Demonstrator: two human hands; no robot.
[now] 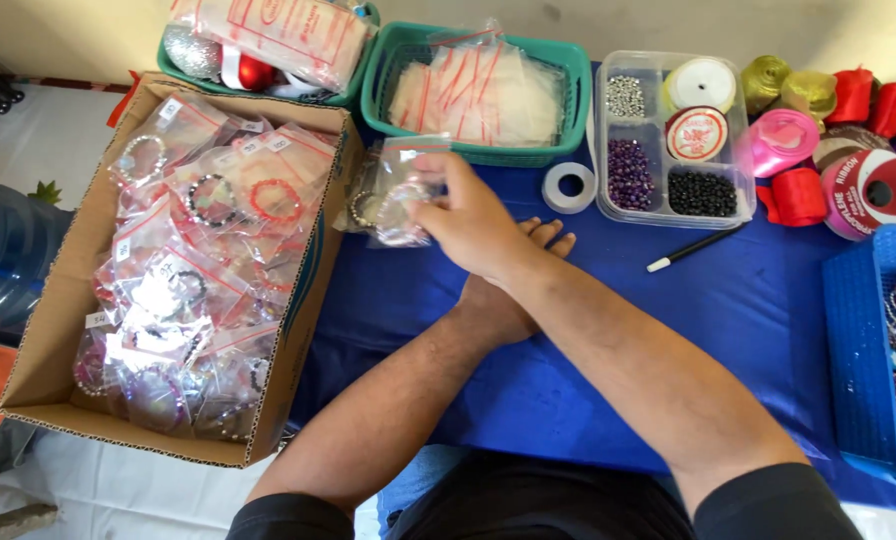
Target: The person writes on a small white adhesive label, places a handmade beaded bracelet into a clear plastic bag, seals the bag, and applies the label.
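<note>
Worktop [608,330]: blue cloth cover, crowded along the far edge.
Cardboard box [53,330]: at the left edge of the worktop, heaped with bagged bracelets.
Green basket [568,100]: far side, stacked with empty clear zip bags.
Bead tray [658,215]: clear, compartmented, right of the green basket; silver, purple and black beads, cord spools.
Right hand [473,225]: crossed over the left forearm, fingers pinched on the small zip bag, gripping it.
Left hand [513,290]: under the right wrist, flat on the cloth, fingers loose, holding nothing.
Small zip bag [400,200]: lifted just beside the box's right wall, pale bracelet inside, another bagged bracelet lying under it.
Handling, as judged: best gripped by the bag's edge, clear of the beads; seal worth checking shut; uncrossed arms would steady the carry.
</note>
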